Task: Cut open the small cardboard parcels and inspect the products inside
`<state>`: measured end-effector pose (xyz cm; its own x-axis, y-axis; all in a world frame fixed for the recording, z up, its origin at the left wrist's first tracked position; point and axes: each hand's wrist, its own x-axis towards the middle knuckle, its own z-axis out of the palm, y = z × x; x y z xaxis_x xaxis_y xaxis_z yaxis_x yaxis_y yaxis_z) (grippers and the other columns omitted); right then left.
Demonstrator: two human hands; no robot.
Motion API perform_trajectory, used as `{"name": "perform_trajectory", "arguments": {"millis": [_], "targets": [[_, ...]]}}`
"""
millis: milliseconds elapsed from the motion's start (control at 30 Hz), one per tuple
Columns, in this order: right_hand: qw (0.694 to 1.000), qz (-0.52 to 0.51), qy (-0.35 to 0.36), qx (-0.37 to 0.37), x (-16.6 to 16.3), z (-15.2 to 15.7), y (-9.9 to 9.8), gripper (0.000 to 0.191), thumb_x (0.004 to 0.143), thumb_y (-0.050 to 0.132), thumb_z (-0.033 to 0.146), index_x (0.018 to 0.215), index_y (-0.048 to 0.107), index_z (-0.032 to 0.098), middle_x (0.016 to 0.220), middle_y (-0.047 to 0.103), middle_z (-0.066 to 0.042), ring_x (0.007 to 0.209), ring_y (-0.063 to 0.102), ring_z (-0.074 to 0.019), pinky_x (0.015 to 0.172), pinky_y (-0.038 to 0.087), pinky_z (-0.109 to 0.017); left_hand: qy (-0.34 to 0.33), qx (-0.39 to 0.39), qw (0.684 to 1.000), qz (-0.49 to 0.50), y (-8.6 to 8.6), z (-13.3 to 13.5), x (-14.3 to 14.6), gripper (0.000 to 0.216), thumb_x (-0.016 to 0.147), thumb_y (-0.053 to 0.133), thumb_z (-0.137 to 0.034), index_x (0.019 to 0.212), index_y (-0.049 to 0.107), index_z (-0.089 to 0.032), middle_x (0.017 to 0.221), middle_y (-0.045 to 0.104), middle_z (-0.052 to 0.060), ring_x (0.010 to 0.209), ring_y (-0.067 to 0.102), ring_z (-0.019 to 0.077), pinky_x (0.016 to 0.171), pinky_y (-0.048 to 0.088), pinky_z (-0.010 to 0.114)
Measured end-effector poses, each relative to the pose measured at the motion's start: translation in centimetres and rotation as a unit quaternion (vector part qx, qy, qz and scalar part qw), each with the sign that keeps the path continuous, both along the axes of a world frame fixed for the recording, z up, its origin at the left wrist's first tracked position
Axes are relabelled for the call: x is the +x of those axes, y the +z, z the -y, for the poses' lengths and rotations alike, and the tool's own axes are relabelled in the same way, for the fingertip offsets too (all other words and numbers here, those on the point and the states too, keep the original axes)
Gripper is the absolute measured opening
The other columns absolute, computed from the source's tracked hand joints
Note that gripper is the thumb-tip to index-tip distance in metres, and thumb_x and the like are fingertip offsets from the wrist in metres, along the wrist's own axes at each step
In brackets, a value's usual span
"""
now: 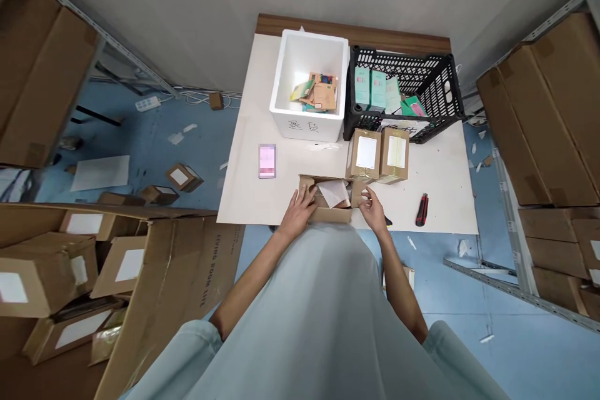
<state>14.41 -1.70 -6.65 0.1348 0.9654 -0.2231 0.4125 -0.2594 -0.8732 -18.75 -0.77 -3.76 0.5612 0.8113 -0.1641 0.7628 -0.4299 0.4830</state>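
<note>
A small cardboard box [330, 215] stands at the table's front edge, flaps folded back, top open. Inside it lies a white sheet of paper [334, 192], covering most of what is beneath. My left hand [301, 209] grips the box's left end, fingers stretched over the flap. On the opposite side, my right hand [372, 207] holds the right flap between thumb and fingers. Just behind the box stand two taped cardboard boxes with labels, a left one [366, 153] and a right one [394, 153]. A red and black utility knife [422, 210] lies to the right.
A white foam bin [304, 123] with small packets stands at the back, beside a black plastic crate [424, 127] holding teal boxes. A phone [267, 161] lies on the left of the table. A large carton [187, 275] of parcels is at lower left; shelves flank both sides.
</note>
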Motion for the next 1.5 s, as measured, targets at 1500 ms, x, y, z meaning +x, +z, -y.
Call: {"name": "perform_trajectory", "arguments": {"millis": [1500], "targets": [[0.865,0.432,0.249,-0.051,-10.9,-2.3,7.6,0.027,0.113,0.055,0.017,0.131,0.076,0.012,0.132,0.079,-0.021,0.125,0.068,-0.0307,0.106,0.051,-0.038,0.076,0.031,0.995,0.058,2.8,-2.7,4.2,0.049,0.097,0.071,-0.018,0.145,0.073,-0.023,0.142,0.070,0.019,0.140,0.057,0.0429,0.117,0.048,0.060]]}}
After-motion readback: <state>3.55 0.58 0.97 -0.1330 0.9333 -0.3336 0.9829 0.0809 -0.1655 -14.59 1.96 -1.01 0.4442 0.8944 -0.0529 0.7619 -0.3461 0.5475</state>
